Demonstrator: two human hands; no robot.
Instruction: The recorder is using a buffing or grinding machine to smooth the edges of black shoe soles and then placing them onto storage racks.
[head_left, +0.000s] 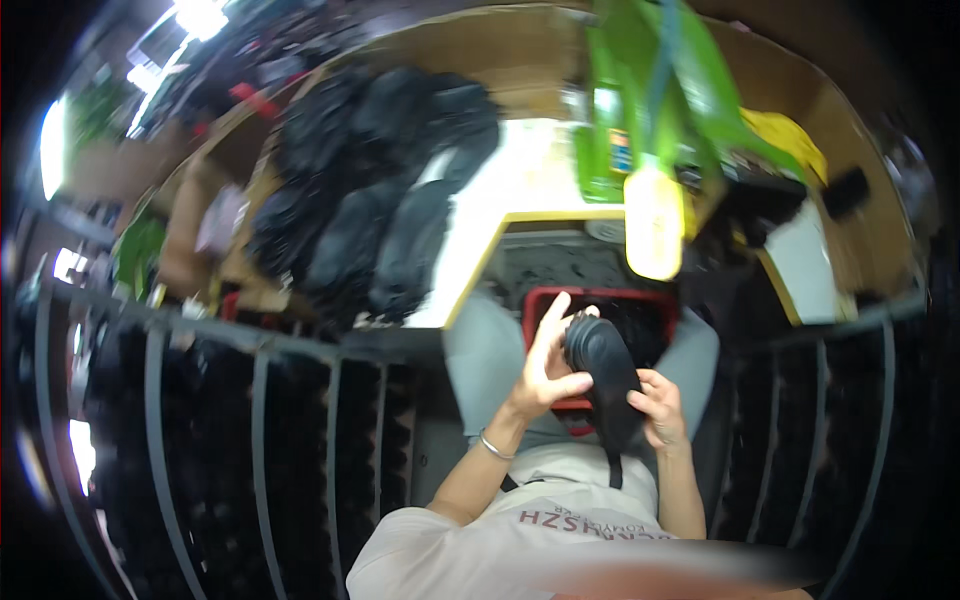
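A long black sole-shaped piece (617,398) is held over my lap, with a rounded, ribbed end toward the table. Its exact kind cannot be made out. My left hand (543,368) grips the ribbed end, thumb pressed on the near side and a finger raised beyond it. At the other edge, my right hand (660,406) pinches the piece between thumb and fingers. Below and behind it, a red plastic crate (540,296) sits between my knees, with dark contents partly hidden by my hands.
Black soft-looking bundles (365,215) crowd the left of a white worktop (520,165) with a yellow-edged cutout. Green sheets (640,90) and a pale yellow paddle-shaped thing (654,225) hang over it. Cardboard walls (500,55) surround the top; metal rails (258,420) flank both sides.
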